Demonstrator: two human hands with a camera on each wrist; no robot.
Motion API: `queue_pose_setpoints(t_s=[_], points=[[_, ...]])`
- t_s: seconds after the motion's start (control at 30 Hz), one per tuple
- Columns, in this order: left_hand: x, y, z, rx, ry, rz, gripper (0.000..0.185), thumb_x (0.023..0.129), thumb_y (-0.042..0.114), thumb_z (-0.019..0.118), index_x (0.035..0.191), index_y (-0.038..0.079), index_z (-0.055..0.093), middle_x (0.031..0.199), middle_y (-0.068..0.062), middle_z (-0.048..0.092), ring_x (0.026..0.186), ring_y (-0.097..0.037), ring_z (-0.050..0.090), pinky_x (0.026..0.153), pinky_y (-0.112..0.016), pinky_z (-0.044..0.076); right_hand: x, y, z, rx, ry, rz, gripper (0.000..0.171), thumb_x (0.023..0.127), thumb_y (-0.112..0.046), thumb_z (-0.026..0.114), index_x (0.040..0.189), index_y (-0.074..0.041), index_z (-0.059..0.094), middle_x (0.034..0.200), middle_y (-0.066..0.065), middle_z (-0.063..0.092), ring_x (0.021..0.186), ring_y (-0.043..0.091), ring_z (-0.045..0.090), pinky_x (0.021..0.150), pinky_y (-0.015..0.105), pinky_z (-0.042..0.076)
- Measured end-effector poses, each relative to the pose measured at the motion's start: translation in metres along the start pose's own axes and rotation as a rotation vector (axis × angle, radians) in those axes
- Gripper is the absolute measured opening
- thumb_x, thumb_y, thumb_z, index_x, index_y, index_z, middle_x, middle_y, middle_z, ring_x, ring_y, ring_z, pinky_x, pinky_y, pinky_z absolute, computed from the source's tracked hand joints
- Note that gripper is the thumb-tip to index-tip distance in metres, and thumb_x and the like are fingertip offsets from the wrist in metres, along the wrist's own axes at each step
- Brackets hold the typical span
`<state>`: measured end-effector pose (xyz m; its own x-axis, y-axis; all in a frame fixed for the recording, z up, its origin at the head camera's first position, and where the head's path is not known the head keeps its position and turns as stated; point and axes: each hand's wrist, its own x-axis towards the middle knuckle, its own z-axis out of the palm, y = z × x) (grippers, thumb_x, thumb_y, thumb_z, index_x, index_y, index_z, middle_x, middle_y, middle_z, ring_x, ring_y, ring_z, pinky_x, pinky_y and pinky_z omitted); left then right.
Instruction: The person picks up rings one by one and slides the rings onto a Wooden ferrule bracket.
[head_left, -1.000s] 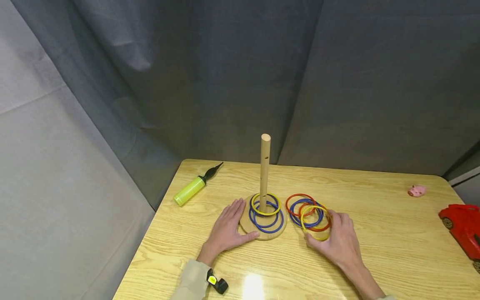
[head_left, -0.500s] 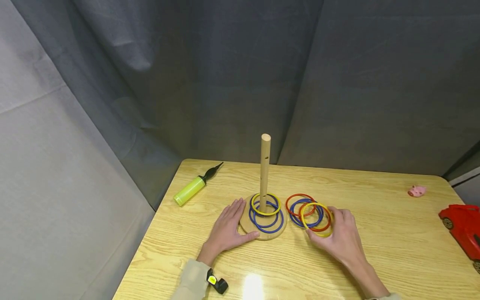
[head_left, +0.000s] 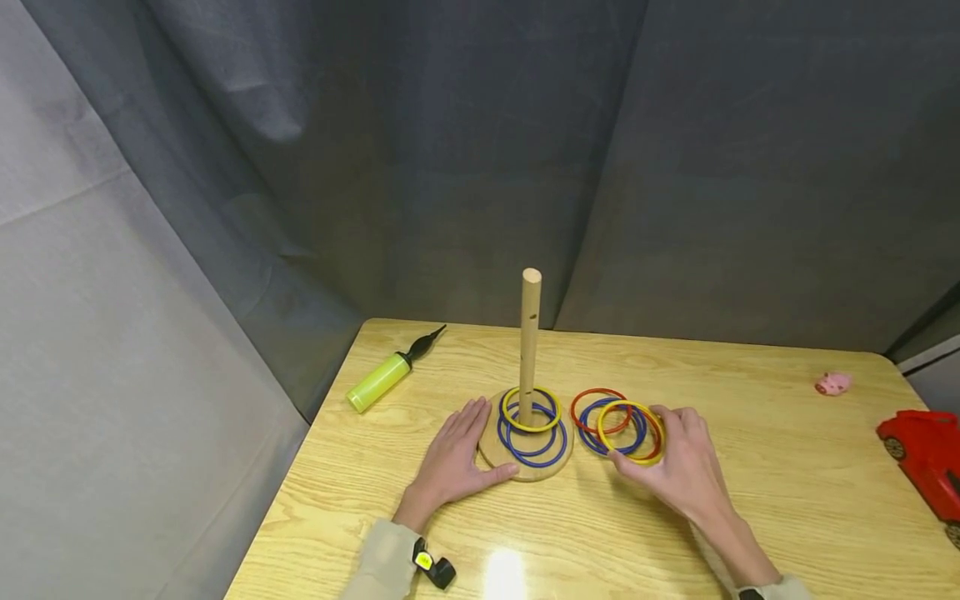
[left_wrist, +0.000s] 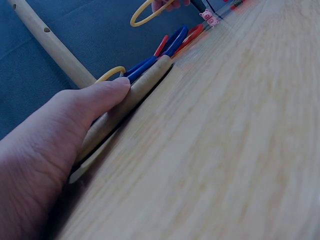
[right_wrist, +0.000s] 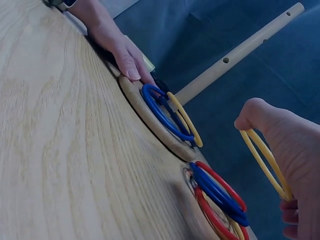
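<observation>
My left hand rests flat against the round wooden base of an upright peg, its thumb on the rim. Around the peg lie a yellow ring and some blue rings. Between thumb and fingers, my right hand pinches another yellow ring. The right wrist view shows that ring raised above a pile with a red ring, blue rings and more. Fingers on the far side of the held ring are partly hidden.
A green hand pump with a black nozzle lies at the back left of the wooden table. Far right are a pink toy pig and a red toy car. A dark curtain hangs behind.
My right hand has raised the yellow ring a little and moved slightly away from me. The left hand stays on the base.
</observation>
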<state>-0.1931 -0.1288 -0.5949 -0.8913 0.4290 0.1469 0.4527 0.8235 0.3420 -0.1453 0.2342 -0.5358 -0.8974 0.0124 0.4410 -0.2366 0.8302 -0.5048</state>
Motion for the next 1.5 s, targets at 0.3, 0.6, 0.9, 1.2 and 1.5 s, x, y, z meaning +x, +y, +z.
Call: queue_pose_setpoints(t_s=[0.3,0.6,0.9,1.2,1.5], points=[[0.000,0.001,0.000,-0.013,-0.003,-0.005,0.118,0.085,0.092,0.046,0.169,0.013,0.017,0.175,-0.005,0.017,0.162,-0.023,0.013,0.131,-0.044,0.016,0.003,-0.004,-0.002,0.003,-0.015,0.006,0.092,0.064,-0.051,0.095,0.129,0.006,0.062,0.105,0.017,0.053,0.098,0.034,0.049,0.073,0.045,0.042],[0.001,0.000,0.000,0.002,-0.003,-0.002,0.119,0.085,0.093,0.044,0.169,0.013,0.017,0.175,-0.004,0.017,0.162,-0.022,0.013,0.131,-0.042,0.016,0.008,-0.006,-0.006,0.012,-0.008,0.008,0.093,0.065,-0.049,0.094,0.133,0.004,0.060,0.107,0.017,0.053,0.101,0.035,0.049,0.075,0.047,0.042],[0.001,-0.001,0.001,-0.006,-0.013,-0.009,0.119,0.084,0.093,0.043,0.169,0.014,0.016,0.175,-0.003,0.016,0.162,-0.020,0.011,0.131,-0.042,0.015,0.014,-0.011,-0.014,0.031,-0.020,-0.010,0.089,0.065,-0.048,0.095,0.130,0.003,0.061,0.107,0.016,0.053,0.101,0.033,0.047,0.075,0.043,0.040],[0.001,0.000,-0.001,0.001,-0.010,-0.005,0.119,0.085,0.093,0.044,0.169,0.013,0.017,0.175,-0.004,0.017,0.162,-0.020,0.012,0.131,-0.042,0.016,0.018,-0.012,-0.018,0.034,-0.014,-0.022,0.088,0.064,-0.047,0.096,0.128,0.003,0.062,0.106,0.015,0.053,0.100,0.032,0.047,0.075,0.043,0.040],[0.000,0.000,-0.001,0.001,-0.010,-0.005,0.118,0.085,0.093,0.044,0.169,0.014,0.016,0.175,-0.004,0.017,0.162,-0.021,0.012,0.131,-0.042,0.016,0.019,-0.014,-0.020,0.037,-0.019,-0.013,0.090,0.064,-0.049,0.096,0.130,0.002,0.061,0.108,0.015,0.052,0.102,0.032,0.046,0.076,0.044,0.041]])
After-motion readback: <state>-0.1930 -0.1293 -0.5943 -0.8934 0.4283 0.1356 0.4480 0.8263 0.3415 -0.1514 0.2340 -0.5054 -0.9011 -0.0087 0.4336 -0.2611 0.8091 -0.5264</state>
